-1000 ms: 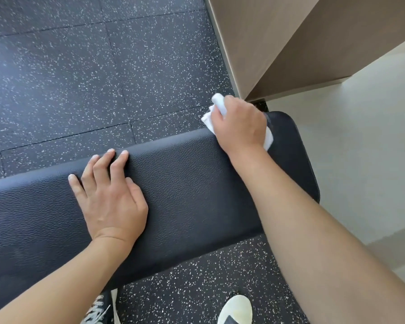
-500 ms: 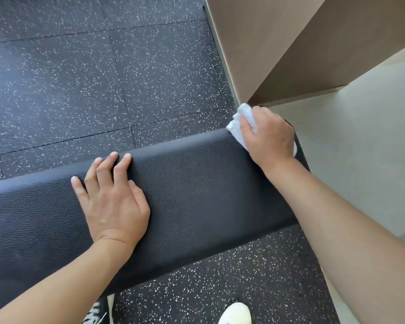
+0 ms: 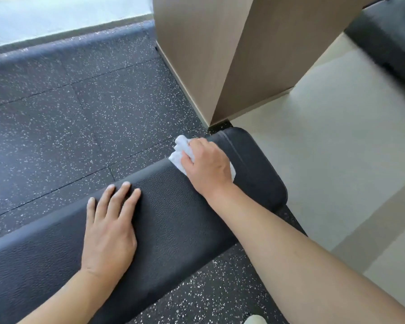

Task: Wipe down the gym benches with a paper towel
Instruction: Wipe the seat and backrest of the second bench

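Hiding paper towel (image 3: 180, 154): right hand (image 3: 208, 168), seemingly gripping.

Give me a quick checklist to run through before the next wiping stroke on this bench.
1. Paper towel in the right hand, grip firm: ok.
2. Towel touching the black bench pad: ok, at its far edge.
3. Left hand flat on the pad, steadying it: ok.
4. Left hand out of the towel's path: not ok for a stroke leftward.
5. Rounded end of the pad, right of the towel, already wiped: cannot tell.
6. Towel clean enough: cannot tell, mostly hidden under the hand.
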Demonstrator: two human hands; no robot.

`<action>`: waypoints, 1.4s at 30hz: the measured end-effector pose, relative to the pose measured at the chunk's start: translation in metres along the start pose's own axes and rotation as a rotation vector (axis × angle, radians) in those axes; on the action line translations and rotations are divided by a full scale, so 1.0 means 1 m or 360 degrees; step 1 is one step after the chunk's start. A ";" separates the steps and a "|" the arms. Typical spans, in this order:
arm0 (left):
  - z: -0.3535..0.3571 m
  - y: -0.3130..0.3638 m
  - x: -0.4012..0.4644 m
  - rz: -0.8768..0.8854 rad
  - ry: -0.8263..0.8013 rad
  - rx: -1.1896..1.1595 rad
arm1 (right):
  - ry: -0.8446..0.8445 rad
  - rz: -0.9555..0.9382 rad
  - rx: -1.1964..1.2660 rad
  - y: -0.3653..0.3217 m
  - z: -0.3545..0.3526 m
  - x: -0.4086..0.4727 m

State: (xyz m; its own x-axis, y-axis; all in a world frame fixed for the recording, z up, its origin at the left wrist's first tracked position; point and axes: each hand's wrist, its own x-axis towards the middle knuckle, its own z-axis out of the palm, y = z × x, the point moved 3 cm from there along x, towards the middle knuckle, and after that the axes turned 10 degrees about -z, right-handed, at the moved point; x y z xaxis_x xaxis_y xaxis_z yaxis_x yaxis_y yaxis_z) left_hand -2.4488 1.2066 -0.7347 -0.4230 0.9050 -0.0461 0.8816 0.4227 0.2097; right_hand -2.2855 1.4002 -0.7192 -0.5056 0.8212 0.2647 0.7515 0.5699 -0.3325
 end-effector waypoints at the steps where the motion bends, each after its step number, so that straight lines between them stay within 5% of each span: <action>1: -0.002 0.001 0.004 0.0070 -0.0007 0.0006 | -0.0018 0.0002 0.0057 -0.001 -0.003 -0.009; 11: -0.012 0.086 0.066 0.0597 -0.0363 -0.0097 | 0.0190 0.0185 0.0035 0.000 -0.032 -0.093; 19: 0.018 0.119 0.057 0.0311 -0.0123 -0.0172 | 0.0465 0.0325 -0.0133 0.038 -0.039 -0.112; 26: 0.025 0.120 0.059 0.0300 -0.0030 -0.0249 | 0.0309 0.0474 -0.0018 0.035 -0.026 -0.062; 32: 0.027 0.118 0.061 0.0275 -0.0015 -0.0242 | 0.0042 0.0375 0.0154 0.024 -0.021 -0.022; 42: 0.031 0.115 0.064 0.0339 0.0063 -0.0234 | 0.0311 0.0180 -0.0052 0.051 -0.050 -0.112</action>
State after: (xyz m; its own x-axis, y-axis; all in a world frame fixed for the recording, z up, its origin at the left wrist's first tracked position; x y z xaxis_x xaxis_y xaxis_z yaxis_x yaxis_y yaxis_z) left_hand -2.3678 1.3143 -0.7437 -0.2414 0.9690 0.0521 0.9130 0.2086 0.3506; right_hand -2.1696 1.3361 -0.7208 -0.3279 0.8564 0.3987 0.8136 0.4706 -0.3416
